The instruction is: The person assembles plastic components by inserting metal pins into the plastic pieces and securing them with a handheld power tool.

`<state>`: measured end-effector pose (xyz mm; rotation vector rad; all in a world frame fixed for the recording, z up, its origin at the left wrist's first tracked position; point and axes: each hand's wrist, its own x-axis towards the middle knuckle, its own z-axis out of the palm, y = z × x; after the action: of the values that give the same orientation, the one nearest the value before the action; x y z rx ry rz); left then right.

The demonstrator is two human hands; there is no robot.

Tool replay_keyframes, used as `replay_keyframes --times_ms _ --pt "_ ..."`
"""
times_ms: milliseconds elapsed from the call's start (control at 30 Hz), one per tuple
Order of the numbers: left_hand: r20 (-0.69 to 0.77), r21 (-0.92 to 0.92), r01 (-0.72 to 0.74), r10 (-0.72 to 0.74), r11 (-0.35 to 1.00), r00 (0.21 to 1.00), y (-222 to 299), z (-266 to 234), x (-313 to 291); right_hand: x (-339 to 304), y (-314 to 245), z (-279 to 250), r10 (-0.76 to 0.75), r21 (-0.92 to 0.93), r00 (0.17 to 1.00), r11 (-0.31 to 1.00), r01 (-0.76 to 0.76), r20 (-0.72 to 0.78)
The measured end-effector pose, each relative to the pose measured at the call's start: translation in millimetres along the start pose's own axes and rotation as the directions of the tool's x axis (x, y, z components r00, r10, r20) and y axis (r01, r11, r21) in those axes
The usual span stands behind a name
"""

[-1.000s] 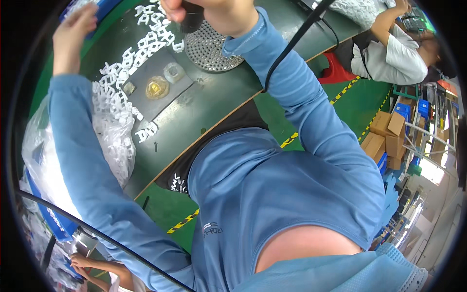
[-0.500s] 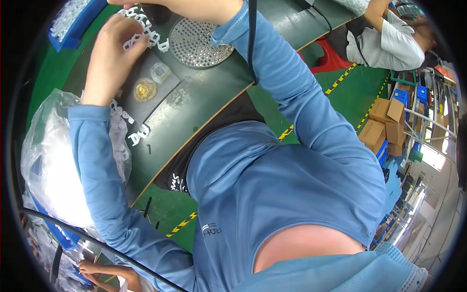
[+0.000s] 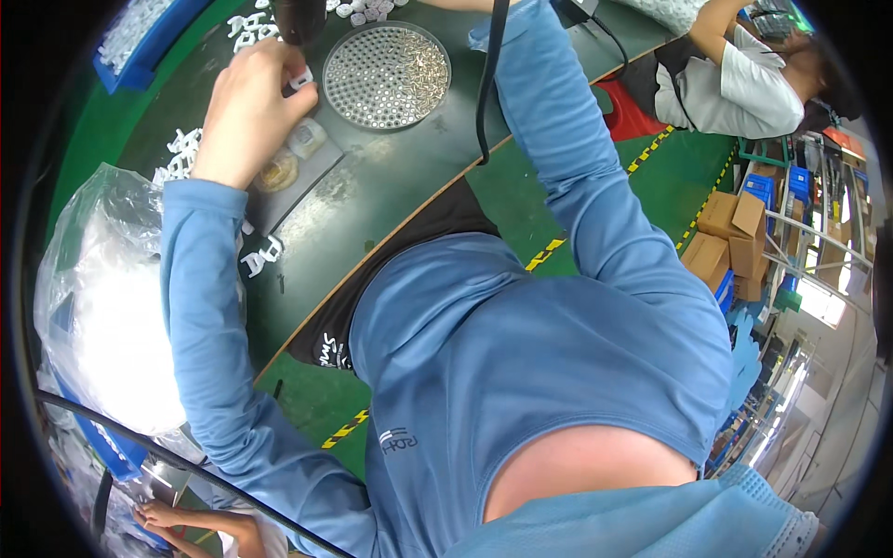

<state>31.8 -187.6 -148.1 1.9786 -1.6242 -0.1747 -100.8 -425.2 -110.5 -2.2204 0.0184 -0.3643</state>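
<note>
Part held for fastening
Left hand pinches a small white plastic part beside the round screw tray; right hand out of view; next move needs steady alignment.

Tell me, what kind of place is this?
Probably a factory assembly line: a long dark workbench with a round tray of small metal parts, scattered white plastic pieces, and stacked cardboard boxes nearby.
</note>
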Motion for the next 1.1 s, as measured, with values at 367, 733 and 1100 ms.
replay_keyframes --times_ms 367,733,1100 --pt "-0.331 -0.260 0.188 -0.270 0.947 0.904 5.0 -38.4 -46.0 26.9 14.3 -1.0 -0.075 -0.197 0.905 0.965 0.171 0.420" --pt "-0.332 -0.418 0.288 -0.440 0.862 0.834 -1.3 -32.3 -66.4 29.8 13.3 3.0 -0.053 -0.035 0.894 0.996 0.077 0.444" --pt "-0.276 -0.445 0.303 -0.451 0.843 0.849 -1.3 -31.6 -67.5 35.2 22.6 9.4 0.008 0.010 0.847 1.000 -0.015 0.531"
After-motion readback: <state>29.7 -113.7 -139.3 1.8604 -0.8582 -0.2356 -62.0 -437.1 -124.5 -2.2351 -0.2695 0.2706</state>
